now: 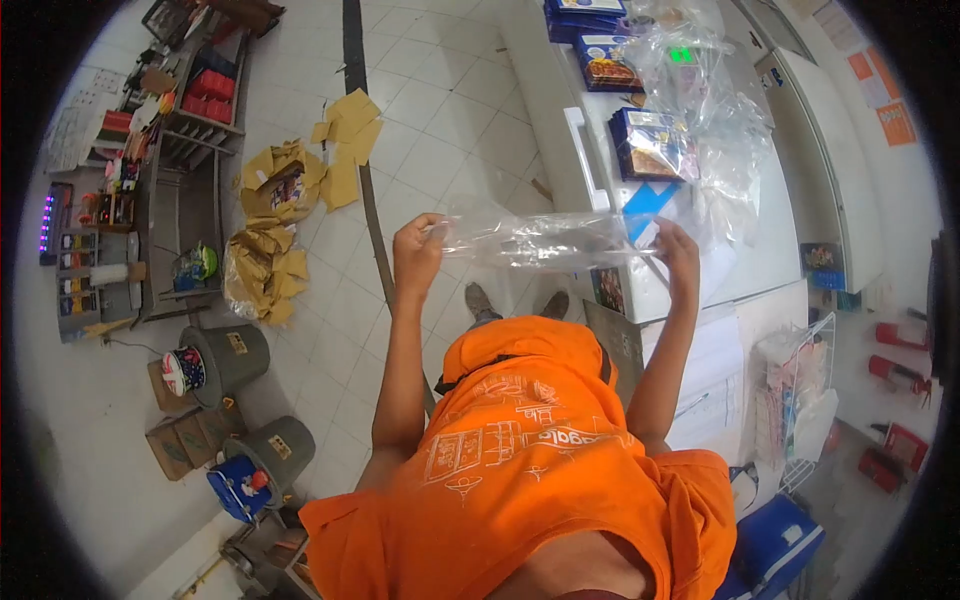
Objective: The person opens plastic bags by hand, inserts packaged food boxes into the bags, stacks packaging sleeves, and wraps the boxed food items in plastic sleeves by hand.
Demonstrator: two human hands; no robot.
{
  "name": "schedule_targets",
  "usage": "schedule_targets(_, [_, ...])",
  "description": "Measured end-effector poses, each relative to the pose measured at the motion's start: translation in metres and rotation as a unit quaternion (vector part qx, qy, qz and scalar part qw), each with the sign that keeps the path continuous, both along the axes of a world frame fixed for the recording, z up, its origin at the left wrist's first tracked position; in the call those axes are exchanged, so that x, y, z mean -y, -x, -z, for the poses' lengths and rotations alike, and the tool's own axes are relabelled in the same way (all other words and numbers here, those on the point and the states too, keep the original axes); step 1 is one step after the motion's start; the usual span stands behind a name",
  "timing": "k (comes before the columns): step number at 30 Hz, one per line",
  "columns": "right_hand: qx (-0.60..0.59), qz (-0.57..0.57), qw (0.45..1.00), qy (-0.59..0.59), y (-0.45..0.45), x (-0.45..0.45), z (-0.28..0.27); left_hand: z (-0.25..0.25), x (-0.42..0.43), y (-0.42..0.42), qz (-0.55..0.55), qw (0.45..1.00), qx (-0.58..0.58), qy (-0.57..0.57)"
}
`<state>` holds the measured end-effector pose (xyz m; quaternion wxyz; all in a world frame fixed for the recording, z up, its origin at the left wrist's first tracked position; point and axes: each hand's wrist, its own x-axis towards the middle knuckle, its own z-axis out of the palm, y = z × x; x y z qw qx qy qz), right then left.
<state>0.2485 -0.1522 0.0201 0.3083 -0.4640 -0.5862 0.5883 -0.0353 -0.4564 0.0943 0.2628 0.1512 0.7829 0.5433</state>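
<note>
A clear plastic bag is stretched out flat in front of my body, held up in the air between both hands. My left hand pinches its left end, the fingers closed on the film. At the other end my right hand grips the bag's edge, close to the white chest freezer. Beyond that hand, a stack of blue food boxes stands on the freezer lid, with more crumpled clear plastic bags beside it. A blue sheet lies near my right fingers.
Brown torn cardboard and paper lie on the tiled floor to the left. Two grey bins stand lower left, near a metal shelf unit. Red fire extinguishers are on the far right, by a white wire rack.
</note>
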Motion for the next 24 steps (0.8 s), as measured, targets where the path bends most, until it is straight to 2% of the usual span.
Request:
schedule_targets(1, [0.100, 0.042, 0.980, -0.164, 0.004, 0.005, 0.006, 0.003, -0.003, -0.006, -0.018, 0.999, 0.004, -0.029])
schedule_targets(2, [0.194, 0.081, 0.923, -0.323, 0.009, 0.012, 0.009, 0.005, -0.007, -0.012, -0.038, 0.998, 0.007, -0.058])
schedule_targets(3, [0.179, 0.135, 0.879, -0.420, 0.028, 0.034, -0.029, 0.005, -0.013, -0.018, -0.064, 0.996, 0.000, -0.057])
schedule_targets(5, [0.087, 0.023, 0.938, -0.335, 0.040, 0.072, -0.048, 0.013, -0.023, -0.033, -0.063, 0.988, -0.115, -0.083])
schedule_targets(6, [-0.019, -0.074, 0.965, -0.251, 0.052, 0.094, -0.044, 0.017, -0.029, -0.038, -0.027, 0.986, -0.142, -0.085])
schedule_targets(7, [-0.046, -0.183, 0.959, -0.211, 0.068, 0.115, -0.044, 0.019, -0.035, -0.043, 0.015, 0.982, -0.168, -0.087])
schedule_targets(8, [-0.027, -0.301, 0.939, -0.167, 0.085, 0.128, -0.040, 0.018, -0.045, -0.050, 0.046, 0.964, -0.238, -0.113])
schedule_targets(10, [0.126, -0.417, 0.889, -0.142, 0.126, 0.133, 0.004, 0.008, -0.059, -0.068, 0.110, 0.908, -0.369, -0.167])
schedule_targets(11, [0.032, -0.409, 0.896, -0.172, 0.146, 0.130, 0.033, 0.000, -0.056, -0.073, 0.158, 0.922, -0.319, -0.155])
schedule_targets(13, [0.008, -0.359, 0.906, -0.222, 0.177, 0.128, 0.040, -0.020, -0.039, -0.083, 0.246, 0.936, -0.217, -0.124])
schedule_targets(16, [-0.026, -0.332, 0.903, -0.274, 0.202, 0.099, 0.037, -0.047, -0.006, -0.084, 0.087, 0.971, -0.079, -0.210])
schedule_targets(19, [-0.025, -0.345, 0.894, -0.285, 0.210, 0.065, 0.040, -0.076, 0.013, -0.078, 0.063, 0.954, -0.243, -0.162])
schedule_targets(22, [-0.011, -0.369, 0.885, -0.285, 0.208, 0.044, 0.037, -0.029, 0.036, -0.091, 0.140, 0.971, -0.149, -0.123])
schedule_targets(23, [-0.009, -0.370, 0.883, -0.289, 0.206, 0.039, 0.036, -0.048, 0.034, -0.096, 0.145, 0.987, -0.033, -0.061])
schedule_targets(24, [-0.010, -0.361, 0.883, -0.298, 0.205, 0.033, 0.036, -0.054, 0.032, -0.096, 0.106, 0.984, -0.111, -0.090])
